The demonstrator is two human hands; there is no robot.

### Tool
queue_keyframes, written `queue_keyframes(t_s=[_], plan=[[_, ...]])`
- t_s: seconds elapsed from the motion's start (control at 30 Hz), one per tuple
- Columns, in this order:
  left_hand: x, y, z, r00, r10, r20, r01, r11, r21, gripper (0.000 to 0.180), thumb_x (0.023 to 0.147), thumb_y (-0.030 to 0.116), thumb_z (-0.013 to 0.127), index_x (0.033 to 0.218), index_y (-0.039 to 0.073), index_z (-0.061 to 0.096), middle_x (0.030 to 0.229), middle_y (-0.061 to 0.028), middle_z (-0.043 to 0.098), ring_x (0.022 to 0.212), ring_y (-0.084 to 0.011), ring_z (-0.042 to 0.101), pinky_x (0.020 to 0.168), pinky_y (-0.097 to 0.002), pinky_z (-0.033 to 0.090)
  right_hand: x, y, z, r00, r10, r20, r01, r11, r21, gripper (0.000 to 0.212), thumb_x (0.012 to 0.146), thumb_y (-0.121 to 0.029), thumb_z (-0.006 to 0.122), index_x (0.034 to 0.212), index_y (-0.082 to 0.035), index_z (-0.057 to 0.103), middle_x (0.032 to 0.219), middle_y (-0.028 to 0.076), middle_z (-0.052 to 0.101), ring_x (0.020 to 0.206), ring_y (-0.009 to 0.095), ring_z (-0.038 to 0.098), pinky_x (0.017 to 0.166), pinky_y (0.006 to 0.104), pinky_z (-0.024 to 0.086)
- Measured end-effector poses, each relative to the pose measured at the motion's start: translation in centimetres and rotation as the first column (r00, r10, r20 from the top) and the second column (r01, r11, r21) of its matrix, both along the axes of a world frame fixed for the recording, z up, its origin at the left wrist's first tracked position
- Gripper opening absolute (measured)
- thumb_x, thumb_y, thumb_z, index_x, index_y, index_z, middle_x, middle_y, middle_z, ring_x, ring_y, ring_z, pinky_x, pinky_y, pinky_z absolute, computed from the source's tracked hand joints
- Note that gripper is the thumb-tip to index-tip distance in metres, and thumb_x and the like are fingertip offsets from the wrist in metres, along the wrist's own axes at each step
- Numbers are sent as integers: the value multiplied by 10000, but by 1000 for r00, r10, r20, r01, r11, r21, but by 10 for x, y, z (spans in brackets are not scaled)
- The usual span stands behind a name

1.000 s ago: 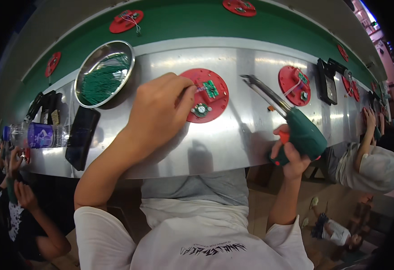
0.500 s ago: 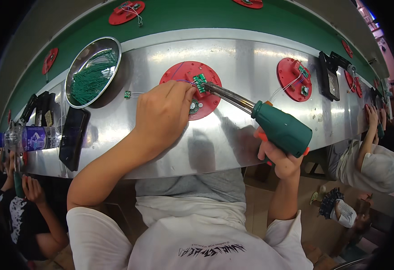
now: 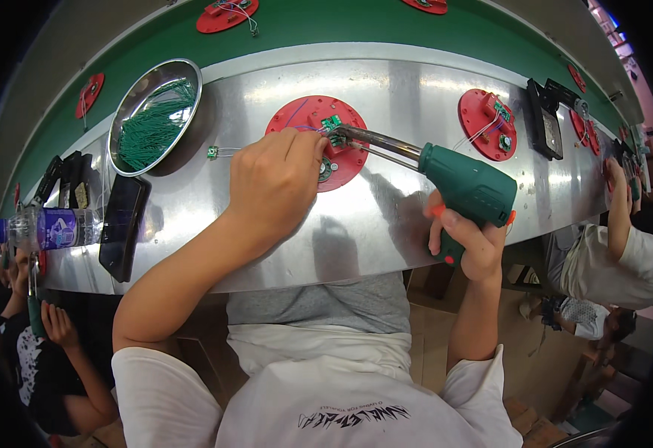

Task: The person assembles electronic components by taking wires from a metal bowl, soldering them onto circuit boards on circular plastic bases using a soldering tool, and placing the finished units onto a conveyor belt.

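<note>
A round red plastic disc point(image 3: 352, 112) lies on the metal bench with a small green circuit board point(image 3: 331, 122) on its raised block. My left hand point(image 3: 272, 173) is closed in a pinch at the board's left side, on a thin wire mostly hidden by the fingers. My right hand point(image 3: 470, 240) grips a green soldering gun point(image 3: 467, 185) by its handle, a finger at the orange trigger. Its metal tip touches or hovers just over the board; I cannot tell which. Pale wires lead from under my left hand to a tiny green board point(image 3: 212, 152).
A steel bowl point(image 3: 196, 95) of green wires and a black phone point(image 3: 123, 228) are at left, beside a purple-labelled bottle point(image 3: 61, 228). Another red disc point(image 3: 483, 142) and a black soldering stand point(image 3: 544, 123) are at right. Co-workers sit both sides; red discs lie on the green belt point(image 3: 304, 26).
The soldering gun has rolled and tilted in my right hand, its tip shifting slightly on the board. My left hand stays nearly in place. Discs on the green belt have moved right.
</note>
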State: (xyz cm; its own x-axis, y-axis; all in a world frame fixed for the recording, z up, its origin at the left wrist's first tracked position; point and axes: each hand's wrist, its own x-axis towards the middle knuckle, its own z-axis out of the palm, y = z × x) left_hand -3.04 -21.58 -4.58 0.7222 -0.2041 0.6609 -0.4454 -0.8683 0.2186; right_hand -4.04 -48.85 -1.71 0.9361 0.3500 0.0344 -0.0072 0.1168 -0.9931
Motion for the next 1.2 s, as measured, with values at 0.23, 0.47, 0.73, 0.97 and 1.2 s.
queue_keyframes(t_s=[0.23,0.47,0.73,0.97,1.2], plan=[[0,0,-2,1000,9,21,-10,999,42,119,834,117,699,770,71,609,671,-72,578,586,-233,603,511,-363,472,-4,-10,-15,990,-123,70,108,976,191,451,873,-66,579,1288,98,510,1026,242,643,517,213,590,465,302,496],[1,1,-3,998,-1,63,-2,999,50,106,821,109,699,776,70,611,667,-63,570,579,-224,596,502,-356,469,-4,-8,-16,987,-141,76,124,973,192,473,872,-81,575,1303,97,495,1016,243,642,503,212,591,458,307,494],[-1,1,2,998,-4,69,1,999,43,65,792,76,674,773,60,615,689,-66,550,600,-224,599,489,-362,467,-8,-6,-15,984,-93,150,80,993,88,400,855,-15,607,1238,91,564,980,179,681,558,161,600,494,266,488],[-3,4,3,1000,-1,5,1,999,48,67,764,92,674,756,63,613,707,-63,546,591,-218,582,468,-358,450,-10,-4,-9,984,-41,174,48,998,-37,315,817,36,655,1127,87,639,895,119,696,567,115,603,489,247,486],[-1,2,0,999,22,25,-24,997,72,94,766,106,679,726,72,600,682,-59,532,579,-214,571,455,-355,436,-10,6,-4,991,-72,114,75,997,-30,251,811,38,640,1059,79,642,780,85,661,538,107,580,476,241,467]])
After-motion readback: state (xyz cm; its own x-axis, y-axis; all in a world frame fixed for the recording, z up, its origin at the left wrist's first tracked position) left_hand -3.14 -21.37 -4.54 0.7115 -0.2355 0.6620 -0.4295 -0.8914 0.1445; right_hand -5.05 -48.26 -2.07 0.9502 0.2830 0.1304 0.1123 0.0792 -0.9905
